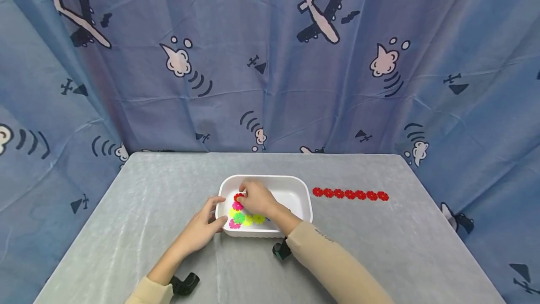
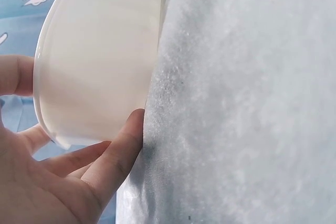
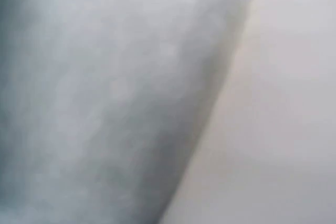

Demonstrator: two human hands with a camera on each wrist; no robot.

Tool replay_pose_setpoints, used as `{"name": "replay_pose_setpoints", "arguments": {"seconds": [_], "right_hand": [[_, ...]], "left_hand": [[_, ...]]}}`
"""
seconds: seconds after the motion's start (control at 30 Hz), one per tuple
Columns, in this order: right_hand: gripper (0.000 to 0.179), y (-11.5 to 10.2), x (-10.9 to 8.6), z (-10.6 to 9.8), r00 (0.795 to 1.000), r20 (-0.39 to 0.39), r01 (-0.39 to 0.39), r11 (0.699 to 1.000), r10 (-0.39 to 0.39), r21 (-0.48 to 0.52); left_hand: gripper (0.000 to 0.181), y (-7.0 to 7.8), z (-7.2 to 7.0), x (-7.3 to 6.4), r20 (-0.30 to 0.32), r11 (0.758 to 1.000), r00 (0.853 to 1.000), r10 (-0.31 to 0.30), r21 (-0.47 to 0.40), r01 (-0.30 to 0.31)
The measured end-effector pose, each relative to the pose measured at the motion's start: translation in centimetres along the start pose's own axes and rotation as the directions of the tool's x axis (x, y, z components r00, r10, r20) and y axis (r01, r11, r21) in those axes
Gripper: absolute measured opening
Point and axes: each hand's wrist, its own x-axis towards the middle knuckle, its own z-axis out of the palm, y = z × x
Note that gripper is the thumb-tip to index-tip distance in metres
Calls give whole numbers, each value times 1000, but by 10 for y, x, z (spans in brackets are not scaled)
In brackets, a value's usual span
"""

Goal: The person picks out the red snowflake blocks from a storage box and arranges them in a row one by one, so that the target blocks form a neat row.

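A white plastic tray [image 1: 295,233] stands on the grey table with loose flower-shaped pieces at its left end. Its left end is held by my left hand [image 1: 198,229]; in the left wrist view, fingers [image 2: 118,153] lie along the outer wall and another digit is over the rim. Inside the tray, my right hand [image 1: 258,198] pinches a red flower-shaped piece [image 1: 238,197]. Beside it lie pink [image 1: 237,206], green [image 1: 239,218] and yellow [image 1: 248,220] pieces. The right wrist view is blurred, showing only grey cloth and the pale tray wall [image 3: 278,103].
A straight row of several red flower-shaped pieces [image 1: 349,194] lies to the right of the tray. Grey cloth covers the table [image 1: 168,177]. A blue curtain [image 1: 236,60] with airplane prints hangs behind and at both sides. Black wrist devices [image 1: 185,284] sit at the cuffs.
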Motion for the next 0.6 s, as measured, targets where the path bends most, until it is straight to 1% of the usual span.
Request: {"name": "replay_pose_setpoints", "arguments": {"seconds": [0.17,0.27,0.37,0.6], "right_hand": [[24,3,2,7,1000,0,-7,999,7,-47],[22,4,3,9,1000,1,-10,997,11,-71],[20,5,3,9,1000,7,-9,998,10,-67],[15,4,3,6,999,29,-17,1000,17,-21]], "left_hand": [[50,-2,0,1,-1,1000,1000,-3,9,3],[50,-2,1,1,0,1000,1000,-15,22,15],[50,-2,1,2,0,999,1000,-22,31,22],[49,0,1,0,-8,1000,1000,-6,18,6]]}}
